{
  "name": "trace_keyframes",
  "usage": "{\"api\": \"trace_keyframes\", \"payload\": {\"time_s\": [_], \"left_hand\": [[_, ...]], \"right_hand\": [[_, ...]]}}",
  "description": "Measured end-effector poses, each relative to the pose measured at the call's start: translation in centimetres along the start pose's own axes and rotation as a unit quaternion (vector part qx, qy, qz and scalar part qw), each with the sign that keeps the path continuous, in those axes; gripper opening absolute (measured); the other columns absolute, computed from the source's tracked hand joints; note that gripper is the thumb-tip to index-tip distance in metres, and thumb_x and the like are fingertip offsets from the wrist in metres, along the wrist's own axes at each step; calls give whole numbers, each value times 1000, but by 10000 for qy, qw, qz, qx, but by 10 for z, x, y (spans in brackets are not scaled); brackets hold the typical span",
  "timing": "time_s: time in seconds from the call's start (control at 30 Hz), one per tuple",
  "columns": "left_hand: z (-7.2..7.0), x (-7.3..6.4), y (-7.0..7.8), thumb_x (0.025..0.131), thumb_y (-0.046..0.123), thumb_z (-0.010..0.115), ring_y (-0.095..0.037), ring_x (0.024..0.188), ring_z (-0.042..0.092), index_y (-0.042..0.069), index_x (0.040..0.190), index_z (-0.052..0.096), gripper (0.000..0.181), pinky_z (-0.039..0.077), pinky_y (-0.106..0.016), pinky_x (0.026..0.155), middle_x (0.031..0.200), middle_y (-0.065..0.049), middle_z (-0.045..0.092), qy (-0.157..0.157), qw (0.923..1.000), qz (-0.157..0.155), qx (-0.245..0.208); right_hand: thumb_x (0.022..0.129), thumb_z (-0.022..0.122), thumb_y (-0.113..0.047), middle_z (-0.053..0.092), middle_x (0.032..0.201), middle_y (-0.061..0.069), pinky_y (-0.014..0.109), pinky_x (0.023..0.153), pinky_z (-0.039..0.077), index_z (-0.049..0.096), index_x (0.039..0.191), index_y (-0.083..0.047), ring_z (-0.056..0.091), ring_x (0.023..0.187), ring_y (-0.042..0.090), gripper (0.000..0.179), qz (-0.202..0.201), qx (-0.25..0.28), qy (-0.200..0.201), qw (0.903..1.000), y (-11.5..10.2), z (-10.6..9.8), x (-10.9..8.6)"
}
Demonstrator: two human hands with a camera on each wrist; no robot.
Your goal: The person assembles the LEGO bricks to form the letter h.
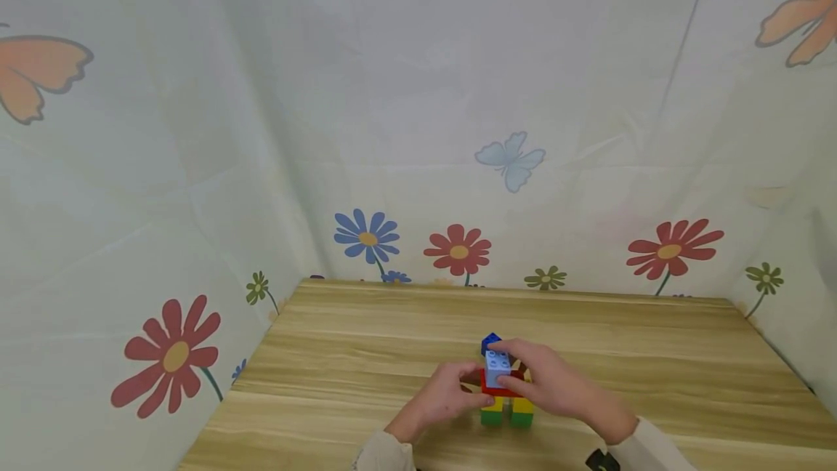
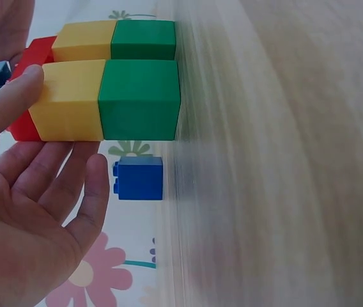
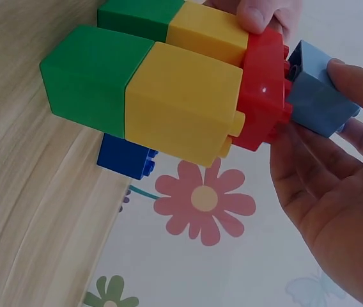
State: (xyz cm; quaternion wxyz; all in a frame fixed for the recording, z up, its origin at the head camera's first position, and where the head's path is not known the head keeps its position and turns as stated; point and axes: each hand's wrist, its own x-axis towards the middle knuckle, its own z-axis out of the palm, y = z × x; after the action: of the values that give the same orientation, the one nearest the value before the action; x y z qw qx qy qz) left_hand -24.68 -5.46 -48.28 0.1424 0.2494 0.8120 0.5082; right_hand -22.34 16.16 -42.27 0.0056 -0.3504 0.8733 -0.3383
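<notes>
A small brick tower stands on the wooden table [image 1: 366, 355]: two green bricks [image 2: 140, 99] at the bottom, two yellow bricks [image 3: 181, 109] on them, and a red brick [image 3: 264, 89] across the top. My left hand [image 1: 474, 385] holds the tower from the left, its thumb [image 2: 15, 96] at the seam between yellow and red. My right hand [image 1: 508, 356] pinches a light blue brick [image 3: 316, 93] and holds it, slightly tilted, against the red brick's studs. A dark blue brick [image 2: 140, 179] lies on the table just behind the tower.
A pale curtain printed with flowers and butterflies [image 1: 510, 158] closes in the table at the back and both sides. The table's left edge [image 1: 248, 362] runs close to the curtain.
</notes>
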Motion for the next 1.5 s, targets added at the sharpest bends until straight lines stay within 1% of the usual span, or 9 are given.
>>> {"api": "trace_keyframes", "payload": {"time_s": [0.17,0.33,0.6,0.87,1.07,1.23,1.5], "left_hand": [[1,0,-1,84,22,73,-3,94,60,22,110,67,27,49,-24,81,102,14,66,14,10000,-3,-46],[0,1,-2,84,22,74,-3,94,60,22,111,68,27,49,-22,79,101,14,66,30,10000,-26,-46],[0,0,0,84,23,74,-3,93,60,20,113,67,30,49,-22,77,102,13,66,6,10000,53,-70],[0,0,0,84,23,74,-3,93,60,19,114,67,31,50,-22,75,103,13,66,31,10000,-6,-57],[1,0,0,83,23,74,-3,93,60,19,113,67,31,50,-23,75,102,13,66,40,10000,-13,-57],[1,0,1,83,24,74,-3,92,60,20,113,67,31,50,-23,75,102,13,66,49,10000,-57,-25],[1,0,1,83,23,74,-3,92,60,20,112,67,30,50,-23,74,101,13,66,37,10000,-29,-53]], "right_hand": [[90,65,-30,58,112,-6,25,77,51,54,127,-14,55,90,8,43,-69,-311,91,9995,-1,3,1],[89,66,-31,58,111,-7,25,78,51,55,127,-18,55,89,9,42,-97,-449,147,9988,-2,5,2],[89,66,-29,55,104,-10,22,75,50,54,131,-18,53,85,7,44,4,-549,167,9983,0,7,3],[83,74,-22,56,111,-5,34,84,51,52,134,-19,54,94,12,56,85,-872,93,9961,-3,7,2],[82,75,-19,56,112,-2,35,84,51,53,133,-16,55,95,14,56,35,-912,122,9957,-4,8,2],[82,74,-18,56,114,1,36,83,52,53,134,-15,57,96,19,56,35,-939,136,9955,-5,8,1],[83,74,-21,57,116,5,37,82,52,53,135,-16,57,98,20,56,132,-1237,72,9922,-7,7,1]]}}
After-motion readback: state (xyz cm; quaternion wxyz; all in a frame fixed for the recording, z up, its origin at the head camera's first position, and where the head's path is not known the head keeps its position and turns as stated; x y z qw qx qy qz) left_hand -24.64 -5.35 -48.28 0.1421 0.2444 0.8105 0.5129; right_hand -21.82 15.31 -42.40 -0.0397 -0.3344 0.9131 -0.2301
